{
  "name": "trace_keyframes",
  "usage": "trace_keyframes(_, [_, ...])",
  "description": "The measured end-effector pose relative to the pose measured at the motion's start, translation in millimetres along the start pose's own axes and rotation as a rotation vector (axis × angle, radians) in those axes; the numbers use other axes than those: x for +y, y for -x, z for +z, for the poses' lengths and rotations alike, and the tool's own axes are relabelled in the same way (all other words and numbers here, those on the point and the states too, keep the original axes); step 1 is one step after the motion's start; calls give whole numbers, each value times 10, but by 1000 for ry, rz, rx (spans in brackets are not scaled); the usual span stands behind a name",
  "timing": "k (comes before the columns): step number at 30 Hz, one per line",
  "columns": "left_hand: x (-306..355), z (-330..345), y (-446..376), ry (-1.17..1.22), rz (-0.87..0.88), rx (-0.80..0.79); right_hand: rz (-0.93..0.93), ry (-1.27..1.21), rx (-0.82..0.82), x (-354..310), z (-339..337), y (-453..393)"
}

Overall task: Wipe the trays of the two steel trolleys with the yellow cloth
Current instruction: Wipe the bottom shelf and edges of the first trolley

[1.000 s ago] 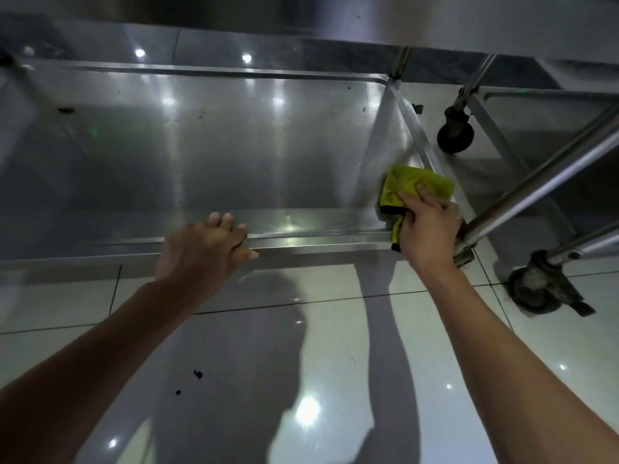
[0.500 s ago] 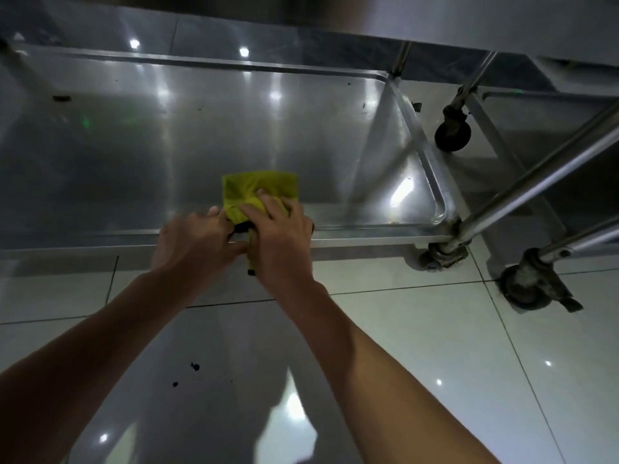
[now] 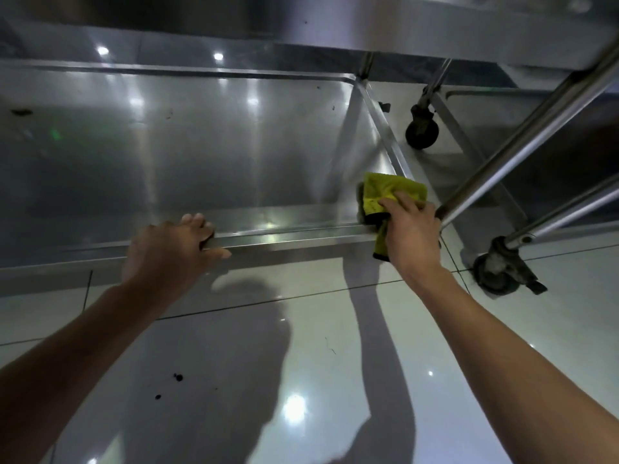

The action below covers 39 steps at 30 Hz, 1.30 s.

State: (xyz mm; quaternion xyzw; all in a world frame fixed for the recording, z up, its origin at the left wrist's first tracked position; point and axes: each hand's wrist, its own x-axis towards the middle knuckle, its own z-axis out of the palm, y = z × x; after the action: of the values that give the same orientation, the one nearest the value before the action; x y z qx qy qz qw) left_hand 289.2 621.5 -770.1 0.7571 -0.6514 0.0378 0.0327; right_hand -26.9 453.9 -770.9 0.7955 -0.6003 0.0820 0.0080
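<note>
A person crouched at a steel trolley works on its bottom tray (image 3: 207,155), seen from a head-worn camera looking down. The right hand (image 3: 413,236) presses the yellow cloth (image 3: 385,190) into the tray's near right corner, its fingers laid nearly straight across the fabric rather than curled round it; a dark-edged fold of the cloth hangs over the tray's front rim below the palm. The left hand (image 3: 167,251) grips that same front rim left of the cloth, fingers hooked over the edge into the tray and thumb along its outer face. Just right of the cloth, the trolley's corner post (image 3: 522,139) rises at a slant. Beyond the tray's right side stands the second trolley's lower tray (image 3: 549,135), with one black caster (image 3: 422,132) near its far corner and another caster (image 3: 499,269) on the tiled floor (image 3: 318,346) right of the cloth. Ceiling lights glint on the tray, and the person's shadow falls across the floor in front of it.
</note>
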Motion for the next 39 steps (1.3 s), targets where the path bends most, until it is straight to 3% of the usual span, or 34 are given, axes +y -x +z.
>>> trace_keyframes(7, [61, -37, 57, 117, -87, 24, 75, -50, 57, -136, 16, 50])
trace_keyframes(21, [57, -92, 125, 126, -21, -7, 67, -14, 57, -139, 22, 69])
trace_keyframes(25, [54, -103, 126, 72, 55, 11, 97, 2, 16, -135, 41, -123])
trace_keyframes(33, [7, -9, 81, 67, -66, -94, 85, 45, -36, -162, 101, -771])
trace_keyframes(39, [23, -63, -54, 45, -74, -157, 177, -41, -31, -317, 189, -1130])
